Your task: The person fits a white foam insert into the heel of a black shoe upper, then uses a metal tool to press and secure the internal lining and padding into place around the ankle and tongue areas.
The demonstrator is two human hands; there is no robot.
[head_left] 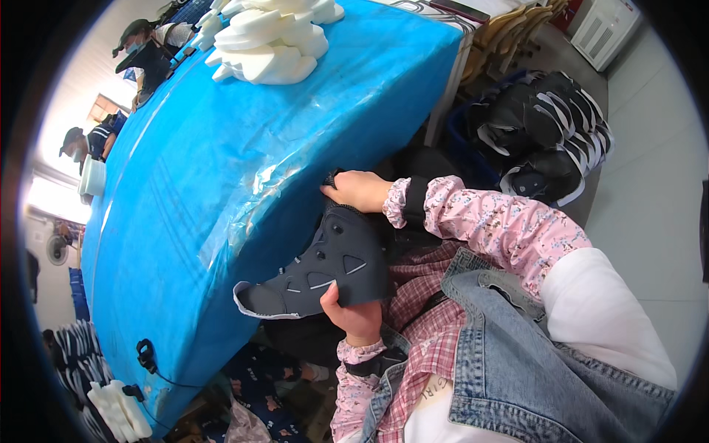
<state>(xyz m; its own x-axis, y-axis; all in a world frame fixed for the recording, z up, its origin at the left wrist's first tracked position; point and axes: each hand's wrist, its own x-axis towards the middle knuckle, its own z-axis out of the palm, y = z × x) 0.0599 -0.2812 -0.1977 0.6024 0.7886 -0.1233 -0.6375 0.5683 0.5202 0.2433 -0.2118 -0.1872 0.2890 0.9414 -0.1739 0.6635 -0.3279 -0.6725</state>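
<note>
Work looks part-done on a dark grey, boot-shaped fabric upper (347,249), right of a blue plastic-covered table (173,184). The left hand (356,317) clamps its near side; the right hand (360,190) pinches black material (331,178) beyond its far end. White-edged triangular trim (322,280) is on; no sole shows.

shoe upper (341,258): matt cloth | table cover (188,177): glossy plastic
</note>
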